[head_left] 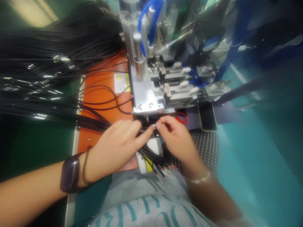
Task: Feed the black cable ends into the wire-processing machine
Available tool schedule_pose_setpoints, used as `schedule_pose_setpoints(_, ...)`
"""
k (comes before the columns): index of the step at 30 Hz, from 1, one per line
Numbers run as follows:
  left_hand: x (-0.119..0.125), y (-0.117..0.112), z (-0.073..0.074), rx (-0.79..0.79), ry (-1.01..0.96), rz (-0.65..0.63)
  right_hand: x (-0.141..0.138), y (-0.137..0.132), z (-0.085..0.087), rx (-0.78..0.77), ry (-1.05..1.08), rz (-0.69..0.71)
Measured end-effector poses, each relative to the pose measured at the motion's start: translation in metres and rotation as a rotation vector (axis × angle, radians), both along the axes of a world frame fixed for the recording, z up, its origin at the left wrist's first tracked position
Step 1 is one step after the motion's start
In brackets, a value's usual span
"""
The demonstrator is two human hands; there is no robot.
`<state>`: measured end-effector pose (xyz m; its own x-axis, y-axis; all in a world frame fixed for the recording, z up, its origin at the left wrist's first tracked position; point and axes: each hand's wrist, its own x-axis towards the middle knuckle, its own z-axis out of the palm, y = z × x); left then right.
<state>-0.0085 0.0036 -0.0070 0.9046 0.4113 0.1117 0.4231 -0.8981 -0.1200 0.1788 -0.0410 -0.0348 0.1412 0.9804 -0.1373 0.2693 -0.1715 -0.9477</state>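
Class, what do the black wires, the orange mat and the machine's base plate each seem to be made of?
The black wires look plastic-sheathed: smooth, glossy, freely bending. The orange mat seems rubber or a similar sheet, matt and flat, though the look leaves that open. The base plate looks like aluminium or steel: pale grey with a metallic sheen.

Left hand and right hand over orange bench mat. Fingertips meet at a thin black wire, near front edge of brushed-aluminium pneumatic fixture with blue air tubing. Black wire bundle, metal-tipped, lies beneath the hands.
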Motion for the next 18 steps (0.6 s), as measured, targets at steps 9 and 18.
schedule_pose_setpoints(9, 0.0019, -0.0007, 0.0014, -0.015, 0.061, 0.011, 0.007, 0.0021, -0.0021, -0.128, 0.112, 0.031)
schedule_pose_setpoints(18, 0.0022, -0.0018, 0.0035, -0.011, 0.058, 0.018, 0.007, 0.0041, -0.0044, -0.127, 0.122, 0.008)
